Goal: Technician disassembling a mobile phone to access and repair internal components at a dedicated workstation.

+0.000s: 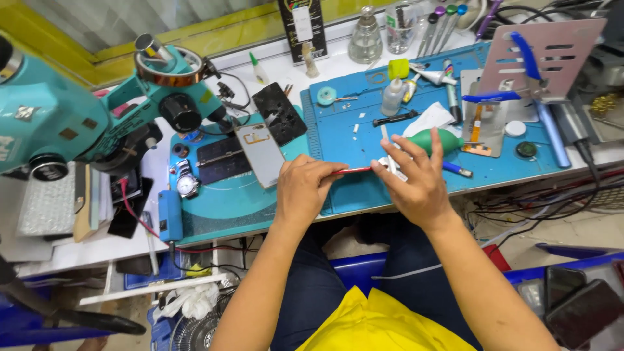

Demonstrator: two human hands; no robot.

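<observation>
1. Both hands meet over the near edge of the blue mat (pixel 364 140) on the tabletop (pixel 195 250): the left hand (pixel 305 188) pinches a thin red tool (pixel 354 170) by its handle, and the right hand (pixel 416 179) grips a small pale part (pixel 390 164) between thumb and fingers.
2. Judging by the pose, the tool tip is being worked against the part, which sits at the right fingertips.
3. A steady, gentle push seems called for next, since the part is small.
4. Just behind lie a green blower (pixel 432 140) and a phone back panel (pixel 260 155).
</observation>
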